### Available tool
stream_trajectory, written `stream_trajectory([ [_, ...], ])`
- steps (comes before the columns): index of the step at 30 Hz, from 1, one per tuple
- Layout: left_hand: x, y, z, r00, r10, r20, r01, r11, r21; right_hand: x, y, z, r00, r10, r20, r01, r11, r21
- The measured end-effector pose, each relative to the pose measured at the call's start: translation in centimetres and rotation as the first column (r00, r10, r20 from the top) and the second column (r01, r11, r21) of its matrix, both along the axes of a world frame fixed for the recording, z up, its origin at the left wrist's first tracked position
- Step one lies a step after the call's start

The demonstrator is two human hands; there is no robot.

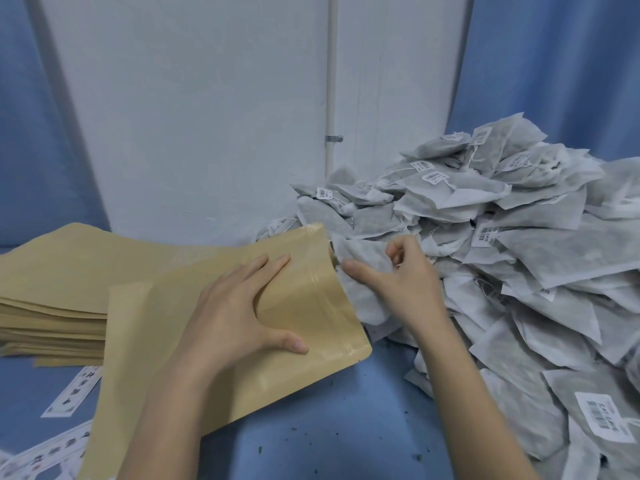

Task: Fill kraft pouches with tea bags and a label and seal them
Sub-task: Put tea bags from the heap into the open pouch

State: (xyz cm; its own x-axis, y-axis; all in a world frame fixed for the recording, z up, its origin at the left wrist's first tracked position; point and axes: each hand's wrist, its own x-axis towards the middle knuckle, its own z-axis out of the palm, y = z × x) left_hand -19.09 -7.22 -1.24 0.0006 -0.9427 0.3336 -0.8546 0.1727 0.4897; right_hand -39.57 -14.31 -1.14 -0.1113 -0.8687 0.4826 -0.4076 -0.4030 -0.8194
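Note:
A kraft pouch point(194, 344) lies tilted across the blue table, its open zip mouth pointing right toward the tea bags. My left hand point(239, 313) holds it near the mouth, fingers spread flat on top and the thumb along the near edge. My right hand point(398, 275) pinches a white tea bag point(363, 254) just at the pouch's mouth. A big heap of white tea bags point(519, 244) with barcode tags fills the right side.
A stack of flat kraft pouches point(52, 289) sits at the left. Printed label strips point(72, 393) lie on the blue table point(329, 420) at the lower left. A white wall with a pipe point(331, 98) stands behind.

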Motion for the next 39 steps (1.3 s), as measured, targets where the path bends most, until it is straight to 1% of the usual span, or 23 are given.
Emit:
stream_trajectory([
  [2,-0.2,0.0,0.1,1.000,-0.030,0.003,0.030,1.000,-0.009,1.3,0.4,-0.2,1.000,-0.012,-0.014,0.013,0.999,0.033],
  [3,-0.3,0.0,0.1,0.999,-0.043,0.008,0.043,0.999,-0.011,1.7,0.5,-0.2,0.999,0.037,-0.020,-0.036,0.997,0.061],
  [4,-0.4,0.0,0.2,0.999,-0.052,0.014,0.052,0.999,-0.012,2.0,0.7,-0.1,0.990,0.141,-0.016,-0.139,0.984,0.110],
  [6,-0.6,0.0,0.2,0.998,-0.061,0.017,0.061,0.998,-0.021,2.2,1.3,0.4,0.893,0.450,-0.002,-0.438,0.869,0.229],
  [8,-0.5,0.1,0.2,0.997,-0.074,0.008,0.074,0.997,-0.036,2.0,1.9,0.6,0.737,0.676,0.007,-0.638,0.692,0.338],
  [10,-0.4,0.1,0.1,0.996,-0.091,0.007,0.091,0.995,-0.039,2.0,2.0,0.4,0.641,0.767,0.019,-0.686,0.562,0.462],
  [12,-0.3,0.1,0.2,0.996,-0.089,-0.001,0.089,0.995,-0.044,2.2,1.5,0.6,0.612,0.791,0.012,-0.677,0.515,0.525],
  [14,0.0,0.2,0.2,0.998,-0.059,-0.026,0.058,0.996,-0.061,2.5,0.8,1.6,0.627,0.776,-0.070,-0.669,0.582,0.462],
  [15,0.1,0.2,0.2,0.999,-0.038,-0.038,0.035,0.997,-0.072,2.6,0.3,2.0,0.672,0.735,-0.085,-0.660,0.647,0.380],
  [17,0.6,0.3,0.3,0.999,0.016,-0.051,-0.021,0.996,-0.087,2.7,-1.2,2.4,0.818,0.575,0.021,-0.568,0.801,0.191],
  [18,1.0,0.4,0.3,0.997,0.047,-0.054,-0.052,0.995,-0.089,2.8,-2.2,2.3,0.895,0.441,0.067,-0.446,0.889,0.103],
  [19,1.4,0.5,0.3,0.996,0.075,-0.057,-0.079,0.993,-0.088,3.0,-3.2,2.1,0.960,0.275,0.049,-0.277,0.961,0.018],
  [20,1.7,0.6,0.3,0.994,0.097,-0.059,-0.102,0.991,-0.088,3.2,-4.1,1.9,0.991,0.122,-0.046,-0.124,0.991,-0.042],
  [21,2.0,0.6,0.3,0.992,0.112,-0.060,-0.117,0.989,-0.086,3.5,-5.0,1.6,0.985,0.026,-0.171,-0.040,0.996,-0.076],
  [23,2.2,0.5,0.2,0.990,0.129,-0.061,-0.134,0.988,-0.079,4.3,-6.6,1.1,0.924,0.010,-0.381,-0.034,0.998,-0.057],
  [25,2.1,0.4,0.2,0.990,0.132,-0.045,-0.135,0.989,-0.067,5.2,-7.7,1.0,0.868,0.018,-0.497,-0.016,1.000,0.008],
  [27,1.9,0.3,0.1,0.991,0.128,-0.028,-0.130,0.990,-0.059,5.7,-8.1,1.1,0.829,-0.016,-0.559,0.055,0.997,0.053],
  [29,1.9,0.2,0.0,0.992,0.126,-0.020,-0.127,0.991,-0.053,5.6,-7.9,1.4,0.862,-0.039,-0.506,0.067,0.997,0.037],
  [32,2.0,0.1,-0.1,0.991,0.134,-0.020,-0.135,0.990,-0.050,4.3,-6.5,1.4,0.982,0.033,-0.184,-0.045,0.997,-0.059],
  [33,2.1,0.1,-0.1,0.991,0.135,-0.023,-0.136,0.989,-0.053,3.5,-5.8,1.3,0.993,0.059,-0.102,-0.069,0.993,-0.101],
  [35,2.1,0.2,-0.1,0.991,0.133,-0.033,-0.135,0.989,-0.061,1.8,-4.4,1.2,0.995,0.095,-0.022,-0.097,0.978,-0.184],
  [37,2.0,0.3,0.0,0.991,0.129,-0.038,-0.131,0.989,-0.065,-0.4,-3.1,1.2,0.992,0.117,-0.037,-0.123,0.963,-0.240],
  [39,1.9,0.4,0.2,0.992,0.115,-0.046,-0.119,0.990,-0.074,-2.5,-2.0,1.5,0.970,0.107,-0.217,-0.172,0.936,-0.306],
])
